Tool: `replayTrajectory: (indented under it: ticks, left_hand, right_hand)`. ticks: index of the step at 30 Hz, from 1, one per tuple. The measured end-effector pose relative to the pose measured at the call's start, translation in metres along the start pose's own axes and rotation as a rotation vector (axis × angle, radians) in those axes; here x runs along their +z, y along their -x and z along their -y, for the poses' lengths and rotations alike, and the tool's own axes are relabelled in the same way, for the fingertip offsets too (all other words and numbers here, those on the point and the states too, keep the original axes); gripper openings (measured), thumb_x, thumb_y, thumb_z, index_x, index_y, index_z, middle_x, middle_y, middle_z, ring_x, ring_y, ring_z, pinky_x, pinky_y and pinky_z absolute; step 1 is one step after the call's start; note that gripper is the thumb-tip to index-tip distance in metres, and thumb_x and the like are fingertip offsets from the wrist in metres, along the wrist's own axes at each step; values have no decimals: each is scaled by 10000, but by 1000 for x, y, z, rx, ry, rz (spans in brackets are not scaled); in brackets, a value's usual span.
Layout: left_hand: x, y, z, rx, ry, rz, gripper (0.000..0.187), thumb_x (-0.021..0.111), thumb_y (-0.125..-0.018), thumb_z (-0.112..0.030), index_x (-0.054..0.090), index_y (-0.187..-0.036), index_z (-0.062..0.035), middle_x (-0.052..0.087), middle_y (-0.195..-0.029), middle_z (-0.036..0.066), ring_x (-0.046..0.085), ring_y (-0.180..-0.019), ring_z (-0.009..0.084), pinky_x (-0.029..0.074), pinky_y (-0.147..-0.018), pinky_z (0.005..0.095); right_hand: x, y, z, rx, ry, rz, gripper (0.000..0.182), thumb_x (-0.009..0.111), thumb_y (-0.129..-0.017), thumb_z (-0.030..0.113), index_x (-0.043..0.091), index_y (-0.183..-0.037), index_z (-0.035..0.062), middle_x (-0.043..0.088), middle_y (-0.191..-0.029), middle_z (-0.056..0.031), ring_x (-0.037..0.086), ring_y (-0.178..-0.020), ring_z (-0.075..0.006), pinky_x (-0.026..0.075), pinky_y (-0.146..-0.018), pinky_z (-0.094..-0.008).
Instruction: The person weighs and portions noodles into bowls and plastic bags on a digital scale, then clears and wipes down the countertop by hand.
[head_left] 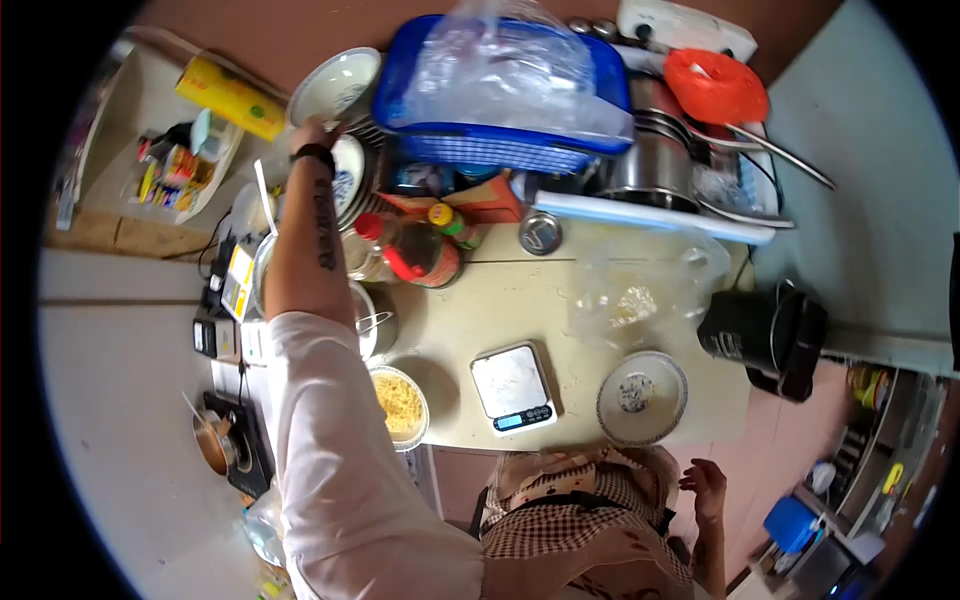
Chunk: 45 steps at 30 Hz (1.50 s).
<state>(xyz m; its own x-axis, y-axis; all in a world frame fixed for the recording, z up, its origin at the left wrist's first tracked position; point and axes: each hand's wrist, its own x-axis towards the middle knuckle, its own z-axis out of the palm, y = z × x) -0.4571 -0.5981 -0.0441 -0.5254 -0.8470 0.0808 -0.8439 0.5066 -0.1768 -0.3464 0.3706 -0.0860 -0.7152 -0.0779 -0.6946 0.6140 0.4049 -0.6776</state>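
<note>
Far beyond the scale (pixel 511 380) and to its left, the left hand (pixel 318 133) reaches to the near rim of a patterned bowl (pixel 338 85). Its fingers are at the rim but partly hidden, so I cannot tell whether they grasp it or only touch it. A sound hold here would probably pinch the rim between thumb and fingers and keep the bowl level. A second bowl (pixel 348 172) sits just nearer, beneath the wrist, so a slow, raised path seems wise to avoid knocking it.

Left of the scale, a bowl (pixel 425 412) holds yellow strands (pixel 398 402); the sleeve (pixel 330 400) passes close by and is best kept clear of it. Beyond the scale, also to the left, a red-capped bottle (pixel 425 252) stands near the forearm, another thing to give room.

Right of the scale lies a shallow patterned dish (pixel 655 408). Farther right and nearer the body, the right hand (pixel 708 482) hangs with fingers loosely bent, holding nothing visible.
</note>
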Motion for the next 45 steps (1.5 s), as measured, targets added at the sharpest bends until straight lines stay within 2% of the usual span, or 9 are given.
replayTrajectory:
  ticks: [4, 9, 12, 15, 20, 25, 28, 36, 45]
  left_hand:
    - [38, -62, 23, 216, -29, -26, 718, 611, -830, -714, 672, -1221, -116, 706, -1168, 163, 665, -1093, 362, 520, -938, 465]
    - [2, 5, -2, 192, 162, -131, 455, 699, -906, -401, 664, -1179, -39, 720, -1110, 155, 691, -1037, 322, 557, -891, 407]
    - [4, 31, 3, -303, 1765, -40, 318, 707, -900, -212, 654, -1168, -47, 704, -1078, 104, 700, -1002, 268, 564, -784, 347]
    - [-65, 188, -14, -71, 1890, 15, 281, 644, -938, -87, 624, -1216, -56, 667, -1033, 43, 629, -809, 149, 471, -689, 248]
    - [-60, 422, 37, 87, 1629, 177, 138, 505, -1001, -118, 610, -949, -46, 563, -768, 17, 515, -717, 106, 380, -657, 246]
    - [-11, 615, 80, -592, 1632, 271, 98, 601, -990, -113, 668, -979, -43, 591, -780, -15, 506, -671, 57, 383, -596, 202]
    - [21, 691, 100, -595, 1714, 179, 123, 629, -967, -70, 674, -1065, -12, 650, -901, 1, 570, -741, 73, 473, -675, 216]
    - [-24, 690, 125, -265, 1270, -70, 139, 662, -898, -65, 695, -1023, -14, 648, -850, 123, 643, -700, 216, 520, -645, 296]
    - [12, 687, 148, -107, 1149, -167, 314, 613, -906, -90, 621, -1217, -47, 662, -1093, 145, 647, -989, 314, 530, -848, 399]
  right_hand:
    - [0, 4, -4, -28, -96, 17, 293, 640, -947, 157, 624, -1146, -58, 679, -888, -108, 660, -729, -175, 552, -677, -306]
    - [21, -25, 10, -40, 29, -15, 428, 643, -943, 145, 523, -1312, -35, 640, -1035, -135, 682, -810, -185, 565, -667, -293]
    - [39, -61, 14, 20, -35, 77, 627, 666, -934, 169, 391, -1472, 4, 586, -1210, -167, 665, -931, -205, 569, -710, -310]
    - [67, -95, 18, 145, -188, 331, 520, 619, -957, 235, 481, -1393, -13, 601, -1239, -144, 640, -994, -188, 553, -782, -333]
    - [96, -94, 32, -199, 39, 423, 477, 550, -847, 71, 529, -1307, -55, 637, -1212, -134, 596, -1122, -209, 463, -987, -340]
    - [157, -53, 84, -228, 50, 618, 639, 551, -798, 32, 408, -1417, -38, 551, -1343, -156, 530, -1223, -226, 401, -1070, -347]
    - [231, -28, 112, -450, 135, 769, 723, 571, -769, 34, 347, -1454, -25, 491, -1407, -166, 492, -1272, -235, 362, -1108, -350]
    - [432, 80, 163, -1275, 787, 724, 873, 727, -741, 224, 310, -1496, 93, 451, -1347, -232, 535, -1201, -444, 470, -1016, -468]
    - [482, 128, 158, -1440, 1137, 711, 869, 747, -729, 235, 347, -1492, 125, 455, -1343, -208, 581, -1145, -431, 513, -949, -477]
